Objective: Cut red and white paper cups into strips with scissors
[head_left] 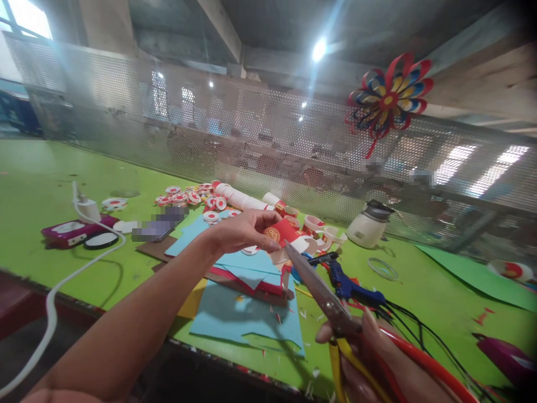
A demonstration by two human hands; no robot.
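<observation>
My left hand [247,230] pinches a red paper cup piece [283,234] with a round gold emblem between thumb and fingers. In my right hand [364,358] is a pair of scissors [316,285], its handles coloured red and yellow. The blade tips reach up to the lower right edge of the red piece; whether they touch it I cannot tell. Beneath my left hand lie stacked light blue sheets [247,305], with small paper scraps around them. A blue glue gun [350,282] rests just beyond the scissors.
Paper cups [312,226] and a long stack of cups [243,197] stand behind, near several red-and-white discs [179,198]. A white jug [368,224] is at the right. Left are a phone [161,225], a power bank [75,230] and a white cable [52,305]. A perforated screen [268,145] borders the table.
</observation>
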